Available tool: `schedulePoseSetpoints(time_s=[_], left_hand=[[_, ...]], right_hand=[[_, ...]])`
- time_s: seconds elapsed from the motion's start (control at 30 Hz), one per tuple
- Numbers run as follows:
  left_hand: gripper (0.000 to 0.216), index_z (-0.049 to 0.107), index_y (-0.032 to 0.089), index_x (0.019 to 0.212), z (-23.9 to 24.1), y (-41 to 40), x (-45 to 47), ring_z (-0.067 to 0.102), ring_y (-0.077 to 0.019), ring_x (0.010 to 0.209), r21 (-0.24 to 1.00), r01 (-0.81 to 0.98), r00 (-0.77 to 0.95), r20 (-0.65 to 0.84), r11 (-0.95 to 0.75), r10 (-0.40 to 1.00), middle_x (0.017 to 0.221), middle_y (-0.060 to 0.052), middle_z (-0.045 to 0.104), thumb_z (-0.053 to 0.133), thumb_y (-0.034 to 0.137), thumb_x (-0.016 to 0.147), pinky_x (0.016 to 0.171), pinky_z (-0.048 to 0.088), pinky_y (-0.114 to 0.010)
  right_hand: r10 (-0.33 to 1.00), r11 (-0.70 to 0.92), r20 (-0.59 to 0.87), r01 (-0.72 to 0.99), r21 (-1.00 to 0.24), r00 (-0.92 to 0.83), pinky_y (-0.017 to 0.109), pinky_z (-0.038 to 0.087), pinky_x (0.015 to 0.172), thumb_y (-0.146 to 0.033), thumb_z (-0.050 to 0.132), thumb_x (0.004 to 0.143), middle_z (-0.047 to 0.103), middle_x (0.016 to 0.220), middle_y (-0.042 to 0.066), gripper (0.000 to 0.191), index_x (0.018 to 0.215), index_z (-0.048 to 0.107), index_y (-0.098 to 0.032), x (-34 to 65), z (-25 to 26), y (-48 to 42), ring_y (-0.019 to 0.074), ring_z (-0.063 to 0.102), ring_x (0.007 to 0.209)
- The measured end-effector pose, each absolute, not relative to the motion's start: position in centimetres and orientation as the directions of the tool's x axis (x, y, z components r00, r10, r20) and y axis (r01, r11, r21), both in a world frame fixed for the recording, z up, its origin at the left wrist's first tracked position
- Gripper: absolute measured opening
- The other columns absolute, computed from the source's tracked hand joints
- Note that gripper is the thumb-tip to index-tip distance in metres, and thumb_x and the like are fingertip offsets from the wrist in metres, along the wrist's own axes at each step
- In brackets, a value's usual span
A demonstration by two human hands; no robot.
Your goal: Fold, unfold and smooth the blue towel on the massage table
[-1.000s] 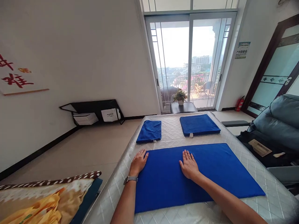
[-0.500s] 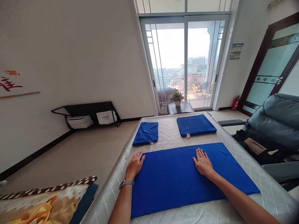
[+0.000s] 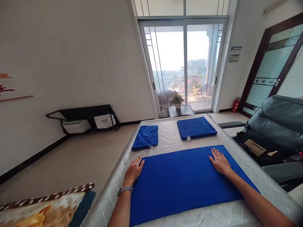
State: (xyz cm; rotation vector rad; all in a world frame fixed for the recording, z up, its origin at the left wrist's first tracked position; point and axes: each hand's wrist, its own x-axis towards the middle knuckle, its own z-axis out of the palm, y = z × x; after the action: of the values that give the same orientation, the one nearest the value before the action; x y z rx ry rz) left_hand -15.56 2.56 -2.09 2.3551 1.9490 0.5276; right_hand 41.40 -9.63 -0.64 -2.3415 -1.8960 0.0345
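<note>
A blue towel [image 3: 175, 183] lies spread flat across the pale quilted tabletop or mattress [image 3: 165, 143] before me. My left hand [image 3: 134, 168] rests on the towel's far left corner, fingers stretched out and the thumb on the cloth. Near the far right corner, my right hand [image 3: 220, 160] lies flat on the towel with its fingers spread. Neither hand grips anything. Beyond the towel are a smaller folded blue towel [image 3: 145, 137] at left and a neat stack of folded blue towels [image 3: 196, 127] at right, each with a white tag showing.
A dark padded armchair [image 3: 274, 123] stands close on the right, with a black bag [image 3: 246, 154] on its seat. Behind the far edge, a chair [image 3: 181, 111] holds a potted plant [image 3: 177, 99]. At lower left lies patterned bedding [image 3: 47, 208].
My right hand has slid rightward over the towel, from right of its middle toward the far right corner. The left hand stays at its corner. The view has shifted slightly.
</note>
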Motion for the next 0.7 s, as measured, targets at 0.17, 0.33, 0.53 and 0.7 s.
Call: schedulePoseSetpoints(time_s=[0.17,0.33,0.53,0.7], left_hand=[[0.058,0.055,0.014,0.144,-2.1,2.6,-15.6,0.04,-0.0221,0.148,0.233,0.949,0.156,0.232,-0.211,0.96,0.154,-0.012,0.051,0.031,0.046,0.102,0.124,0.027,-0.041],[0.057,0.054,0.015,0.144,-1.8,2.4,-15.5,0.04,-0.0219,0.148,0.231,0.951,0.156,0.217,-0.206,0.964,0.155,-0.011,0.05,0.032,0.046,0.102,0.124,0.027,-0.04],[0.057,0.056,0.013,0.143,-1.6,2.3,-15.3,0.041,-0.0226,0.147,0.234,0.949,0.156,0.238,-0.213,0.959,0.153,-0.013,0.051,0.033,0.044,0.101,0.123,0.028,-0.041],[0.057,0.054,0.013,0.144,-1.2,2.1,-15.2,0.041,-0.0231,0.147,0.23,0.953,0.147,0.224,-0.199,0.963,0.154,-0.013,0.051,0.033,0.044,0.102,0.124,0.028,-0.041]], right_hand=[[0.971,-0.224,0.068,0.97,-0.096,0.23,0.043,0.012,0.127,-0.056,0.018,0.099,0.025,0.168,0.01,0.077,0.161,0.027,-0.01,44.4,-1.2,-10.0,0.0235,0.017,0.155],[0.964,-0.251,0.057,0.963,-0.102,0.258,0.042,0.013,0.127,-0.057,0.016,0.099,0.024,0.168,0.011,0.08,0.16,0.025,-0.006,47.4,-1.4,-10.4,0.0232,0.017,0.155],[0.969,-0.237,0.047,0.966,-0.102,0.243,0.042,0.014,0.126,-0.055,0.017,0.098,0.025,0.167,0.012,0.079,0.16,0.026,-0.005,49.5,-1.2,-10.8,0.0232,0.018,0.155],[0.956,-0.285,0.039,0.952,-0.109,0.291,0.041,0.015,0.126,-0.053,0.017,0.098,0.025,0.168,0.01,0.077,0.161,0.025,-0.008,50.2,-1.1,-10.8,0.0223,0.019,0.155]])
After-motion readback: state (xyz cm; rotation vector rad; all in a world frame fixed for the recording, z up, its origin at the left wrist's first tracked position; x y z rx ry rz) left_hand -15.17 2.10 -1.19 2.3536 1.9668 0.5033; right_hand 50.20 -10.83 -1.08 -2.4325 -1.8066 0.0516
